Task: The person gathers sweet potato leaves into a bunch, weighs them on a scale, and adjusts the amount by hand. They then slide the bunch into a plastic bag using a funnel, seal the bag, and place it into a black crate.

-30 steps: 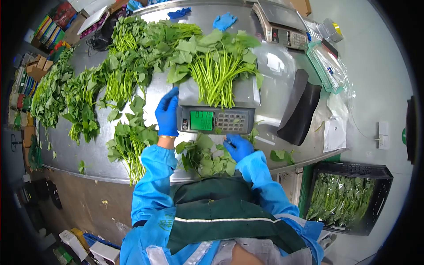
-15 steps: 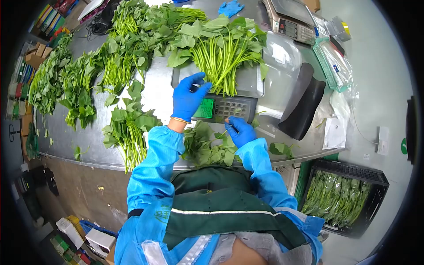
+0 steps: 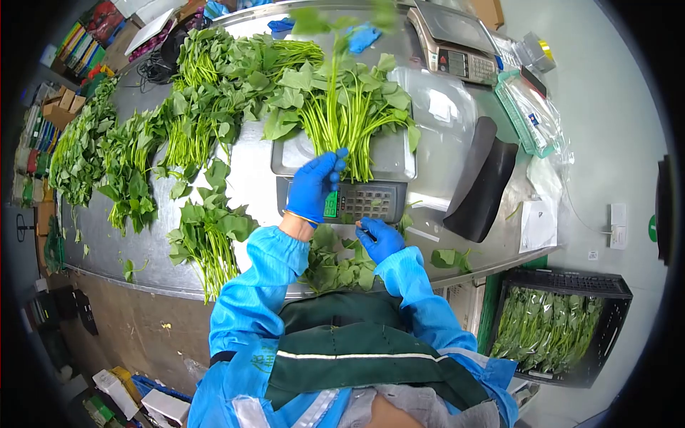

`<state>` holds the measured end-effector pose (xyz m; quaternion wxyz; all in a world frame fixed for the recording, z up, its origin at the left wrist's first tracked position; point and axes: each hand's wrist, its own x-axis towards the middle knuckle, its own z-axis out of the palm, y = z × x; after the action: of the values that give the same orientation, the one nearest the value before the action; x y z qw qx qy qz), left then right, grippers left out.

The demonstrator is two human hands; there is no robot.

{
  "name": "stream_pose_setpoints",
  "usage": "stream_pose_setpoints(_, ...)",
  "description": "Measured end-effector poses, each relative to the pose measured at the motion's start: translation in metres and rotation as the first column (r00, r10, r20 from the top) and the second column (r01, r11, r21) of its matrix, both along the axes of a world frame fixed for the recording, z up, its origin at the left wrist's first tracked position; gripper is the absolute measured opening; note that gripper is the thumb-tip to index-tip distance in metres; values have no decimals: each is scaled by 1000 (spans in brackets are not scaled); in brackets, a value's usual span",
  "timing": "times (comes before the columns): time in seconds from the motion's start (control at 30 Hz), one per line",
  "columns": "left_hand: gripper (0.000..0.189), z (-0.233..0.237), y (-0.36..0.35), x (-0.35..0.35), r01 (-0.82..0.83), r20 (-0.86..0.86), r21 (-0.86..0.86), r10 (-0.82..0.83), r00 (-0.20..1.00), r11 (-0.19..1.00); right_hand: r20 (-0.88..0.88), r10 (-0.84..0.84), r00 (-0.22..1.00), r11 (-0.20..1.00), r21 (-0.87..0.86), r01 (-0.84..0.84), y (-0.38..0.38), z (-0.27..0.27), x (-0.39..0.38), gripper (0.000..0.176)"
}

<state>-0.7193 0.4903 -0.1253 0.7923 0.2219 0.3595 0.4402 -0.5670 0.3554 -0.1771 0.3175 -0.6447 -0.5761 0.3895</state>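
"Leafy bunch [image 3: 349,107]: where?"
"On the scale's [image 3: 397,196] pan [image 3: 289,162], stems toward the keypad [image 3: 367,202]. Probably mid-weighing, being topped up."
"Left hand [image 3: 312,187]?"
"Over the scale's near side, fingers bent close together, apparently pinching an upright stalk [image 3: 334,68]. Next move: calls for gentle placing."
"Right hand [image 3: 380,239]?"
"Just nearside of the scale, fingers curled; cannot tell if gripping."

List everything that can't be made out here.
- Scale display's full reading: head view, left hand covers part.
- Raised leaves' outline: head view, blurred.
- White paper's print: head view, too small.
- Light-blue glove's full shape: head view, blurred leaves overlap it.
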Motion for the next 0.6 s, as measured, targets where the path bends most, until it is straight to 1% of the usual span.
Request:
stream_pose_setpoints(0.07, 30, -11, -8, 3, -27, -49, -67, 24, 999, 997, 42, 16, 999, 999, -36, -14, 3, 5, -2, 22)
stream_pose_setpoints(0.13, 31, -20, -13, 2, -33, -72, -144, 23, 997, 989, 48, 27, 998, 999, -26, -26, 3, 1, -3, 22)
stream_pose_setpoints(0.17, 31, -20, -14, 2, -40, -70, -139, 31, 997, 989, 51, 37, 998, 999, 18, -38, 4, -7, -2, 25)
stream_pose_setpoints(0.2, 32, -20, -15, 2, -46, -132, -165, 24, 991, 985, 54, 45, 998, 997, 60, -48, 3, -12, 0, 27)
stream_pose_setpoints(0.23, 33, -18, -17, 2, -53, -192, -192, 15, 981, 980, 56, 51, 997, 997, 61, -55, 3, -12, 0, 27)
stream_pose_setpoints(0.27, 33, -16, -18, 2, -58, -189, -190, 22, 982, 980, 54, 56, 997, 997, 51, -59, 3, -11, 0, 27)
stream_pose_setpoints(0.33, 36, -12, -18, 0, 5, -186, -228, -49, 981, 974, 54, 67, 996, 996, 48, -70, 6, -7, 0, 28)
stream_pose_setpoints(0.37, 36, -11, -19, -2, 0, -185, -223, -42, 982, 975, 43, 54, 998, 998, 24, -56, 6, -2, -2, 26)
stream_pose_setpoints(0.43, 40, -8, -23, -7, 227, -170, -264, -277, 946, 937, 34, 46, 998, 999, 2, -46, 8, 0, -1, 23)
stream_pose_setpoints(0.47, 40, -5, -27, -11, 224, -171, -264, -274, 947, 938, 10, 43, 999, 999, 16, -43, 8, -4, 0, 24)
stream_pose_setpoints(0.53, 42, 2, -36, -21, 423, -276, -201, -465, 841, 884, -18, 41, 999, 999, 19, -41, 6, -6, 1, 24)
stream_pose_setpoints(0.57, 40, 3, -38, -30, 447, -316, -182, -483, 817, 876, -57, 10, 998, 998, 66, -6, 7, -6, 1, 24)
stream_pose_setpoints(0.6, 40, 3, -39, -39, 449, -314, -187, -487, 815, 873, -97, -22, 995, 993, 111, 33, 8, -6, 2, 25)
